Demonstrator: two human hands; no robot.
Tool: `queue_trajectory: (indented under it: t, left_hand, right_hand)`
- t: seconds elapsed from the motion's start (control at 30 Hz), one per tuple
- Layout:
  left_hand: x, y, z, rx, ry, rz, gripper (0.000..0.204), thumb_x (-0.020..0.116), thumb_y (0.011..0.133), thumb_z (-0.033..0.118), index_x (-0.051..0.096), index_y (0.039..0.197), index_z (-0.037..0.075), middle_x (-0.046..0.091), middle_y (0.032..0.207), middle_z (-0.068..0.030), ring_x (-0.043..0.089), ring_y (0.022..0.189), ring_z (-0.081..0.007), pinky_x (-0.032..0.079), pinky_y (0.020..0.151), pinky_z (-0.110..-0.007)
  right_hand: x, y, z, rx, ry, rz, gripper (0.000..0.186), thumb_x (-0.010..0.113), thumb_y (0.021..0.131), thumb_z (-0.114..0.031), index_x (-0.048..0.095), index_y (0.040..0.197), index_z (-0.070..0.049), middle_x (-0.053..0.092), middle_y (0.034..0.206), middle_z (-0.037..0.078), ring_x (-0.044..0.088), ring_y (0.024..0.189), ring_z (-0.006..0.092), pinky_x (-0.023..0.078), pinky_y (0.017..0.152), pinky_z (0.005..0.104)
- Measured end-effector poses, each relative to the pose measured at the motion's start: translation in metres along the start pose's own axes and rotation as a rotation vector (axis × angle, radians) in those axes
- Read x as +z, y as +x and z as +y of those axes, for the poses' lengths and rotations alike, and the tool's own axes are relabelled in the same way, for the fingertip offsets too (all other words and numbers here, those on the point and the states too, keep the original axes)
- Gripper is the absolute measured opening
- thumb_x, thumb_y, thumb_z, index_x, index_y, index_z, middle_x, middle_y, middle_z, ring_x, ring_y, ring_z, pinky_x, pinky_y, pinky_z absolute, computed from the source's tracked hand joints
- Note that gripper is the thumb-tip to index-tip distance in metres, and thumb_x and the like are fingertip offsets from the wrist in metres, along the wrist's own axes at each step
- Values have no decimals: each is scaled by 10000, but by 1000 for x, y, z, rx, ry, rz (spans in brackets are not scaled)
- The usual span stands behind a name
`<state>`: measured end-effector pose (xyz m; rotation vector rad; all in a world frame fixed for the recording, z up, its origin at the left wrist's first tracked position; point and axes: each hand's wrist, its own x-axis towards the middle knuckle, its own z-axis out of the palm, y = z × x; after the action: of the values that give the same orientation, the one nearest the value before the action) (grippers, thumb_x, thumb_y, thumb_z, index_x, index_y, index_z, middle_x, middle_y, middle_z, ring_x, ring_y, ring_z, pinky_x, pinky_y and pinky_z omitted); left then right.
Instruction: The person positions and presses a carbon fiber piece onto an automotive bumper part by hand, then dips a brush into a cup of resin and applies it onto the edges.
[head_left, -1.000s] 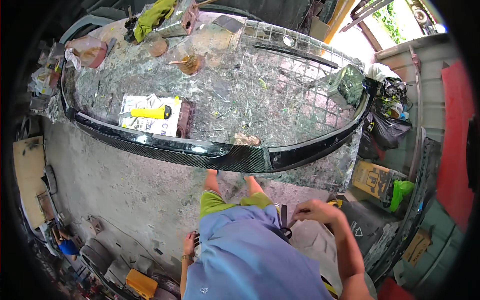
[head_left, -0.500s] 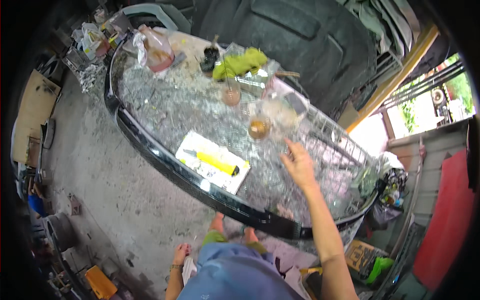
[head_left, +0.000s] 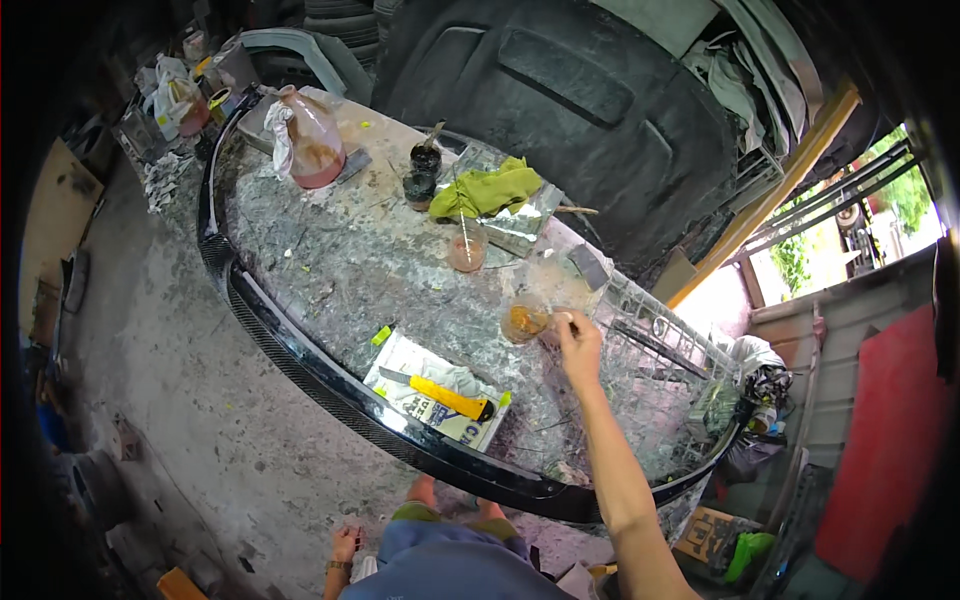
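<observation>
Stained surface, curved at its far left, stood on a grey floor; we noted a dark hood behind it and a red panel at far right. Long black trim ran along the near edge and curved up at both ends.

We observed the amber cup right of centre on the surface. Our right hand was at its right side, fingers bent toward the thumb near the rim; we could not tell whether they pinched anything. Our left hand hung low beside the body, over the floor, fingers partly curled; we could not tell whether it held anything.

Beyond the amber cup, to its left, we recorded a pinkish cup with a thin stick in it. Farther back, a green cloth lay draped over a metal box; a pink jug stood near the far left. Nearer us, a yellow knife lay across a white pad, just inside the trim.
</observation>
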<state>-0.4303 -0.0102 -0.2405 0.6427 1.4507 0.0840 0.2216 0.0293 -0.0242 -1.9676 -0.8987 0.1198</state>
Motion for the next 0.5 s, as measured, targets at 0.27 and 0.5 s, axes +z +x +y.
queue_trajectory:
  t: [0.27, 0.5]
  left_hand:
    - [7, 7, 3, -66, -11, 26, 198, 597, 929, 172, 544, 774, 60, 582, 674, -64, 535, 536, -165, 410, 456, -305]
    - [7, 23, 14, 2, 124, -34, 219, 565, 948, 246, 617, 909, 37, 629, 776, -53, 569, 645, -156, 455, 565, -313]
  right_hand:
    - [-24, -4, 11, 464, 422, 279, 195, 627, 926, -186, 656, 852, -8, 593, 630, 0, 484, 497, 49, 359, 445, 225]
    - [-39, -15, 34, 448, 301, 288, 220, 611, 917, -195, 630, 806, -6, 575, 577, 25, 472, 431, 73, 345, 391, 250]
